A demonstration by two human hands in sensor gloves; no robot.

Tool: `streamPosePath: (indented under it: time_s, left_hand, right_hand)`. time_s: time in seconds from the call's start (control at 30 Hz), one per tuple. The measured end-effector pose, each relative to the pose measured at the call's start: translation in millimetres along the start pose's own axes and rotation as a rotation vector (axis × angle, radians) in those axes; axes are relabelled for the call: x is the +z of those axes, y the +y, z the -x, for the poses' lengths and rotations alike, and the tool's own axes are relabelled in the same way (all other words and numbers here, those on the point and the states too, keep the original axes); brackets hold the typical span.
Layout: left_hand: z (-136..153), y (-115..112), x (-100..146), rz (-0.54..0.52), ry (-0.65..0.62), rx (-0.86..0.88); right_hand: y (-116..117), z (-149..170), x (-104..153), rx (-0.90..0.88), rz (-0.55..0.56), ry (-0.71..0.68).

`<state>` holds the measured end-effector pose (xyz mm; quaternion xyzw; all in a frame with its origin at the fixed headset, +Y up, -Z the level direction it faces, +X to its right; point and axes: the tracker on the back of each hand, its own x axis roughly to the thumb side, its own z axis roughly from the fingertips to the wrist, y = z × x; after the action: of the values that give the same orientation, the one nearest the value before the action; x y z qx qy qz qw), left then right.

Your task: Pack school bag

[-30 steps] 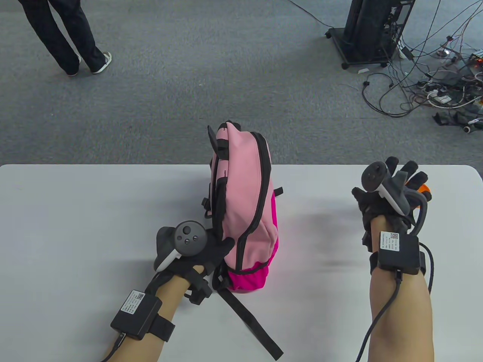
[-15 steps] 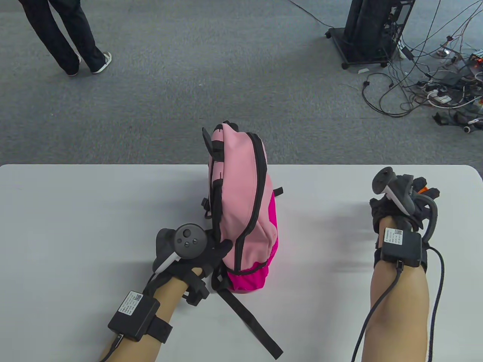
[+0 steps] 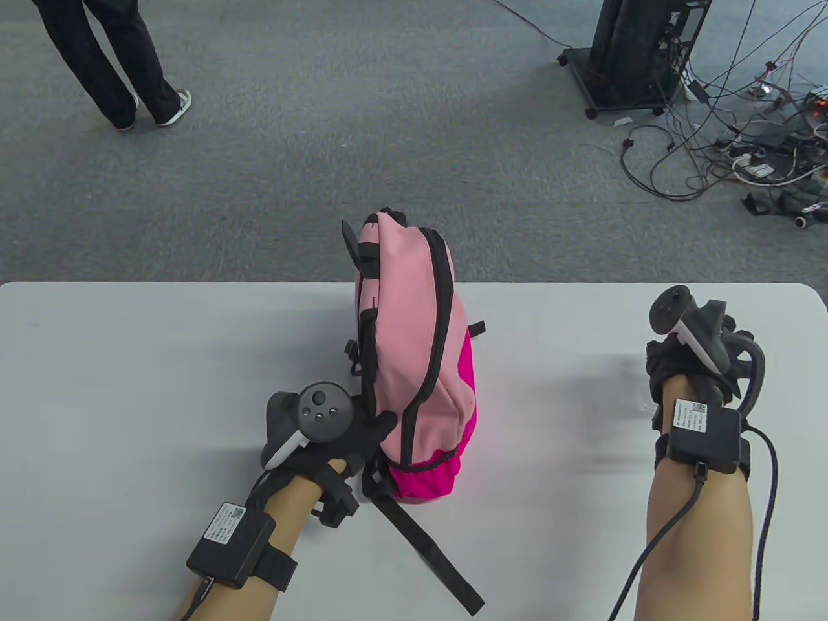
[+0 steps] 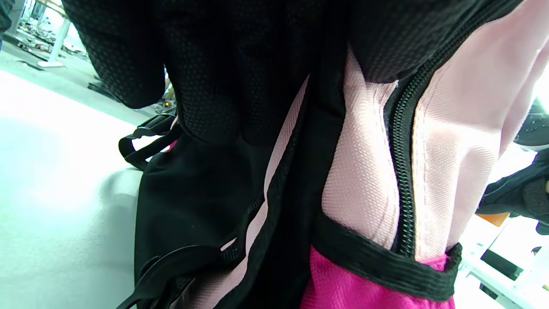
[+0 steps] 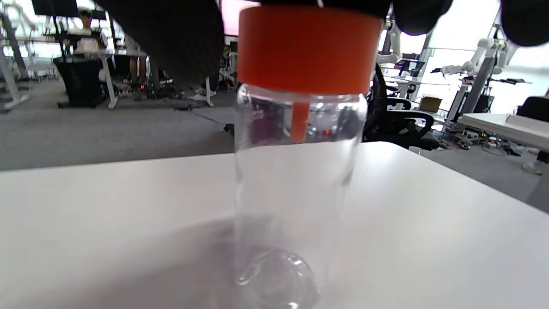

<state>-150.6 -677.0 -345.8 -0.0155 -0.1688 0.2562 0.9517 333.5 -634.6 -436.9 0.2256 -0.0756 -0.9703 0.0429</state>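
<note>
A pink backpack [image 3: 407, 336] with black zips and a magenta base stands upright mid-table, zipped. My left hand [image 3: 365, 430] grips its near left side, thumb on the pink front and fingers [image 4: 240, 64] on the black back panel [image 4: 193, 193]. At the table's right, my right hand [image 3: 718, 352] curls from above round the orange lid [image 5: 306, 47] of a clear bottle [image 5: 296, 171]. The bottle is upright with its base at the tabletop. In the table view the hand and tracker hide the bottle.
The white table [image 3: 129, 362] ends just behind the bag and the right hand. A black strap [image 3: 427, 550] trails from the bag toward the near edge. On the floor beyond are a standing person [image 3: 110, 65], a black wheeled stand [image 3: 627, 58] and tangled cables [image 3: 744, 142].
My right hand's spread fingers have curled down round the orange lid, and the hand shifted a little right and nearer. The bag's top leaned slightly left; the left hand stayed.
</note>
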Motion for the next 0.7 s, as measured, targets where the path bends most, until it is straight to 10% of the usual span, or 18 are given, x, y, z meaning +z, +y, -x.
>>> streamPosePath:
  time_s: [0.7]
  left_hand:
    - [1.6, 0.7, 3.0, 0.013, 0.023, -0.022]
  right_hand:
    - [-15.2, -37.8, 28.2, 0.1, -0.196, -0.141]
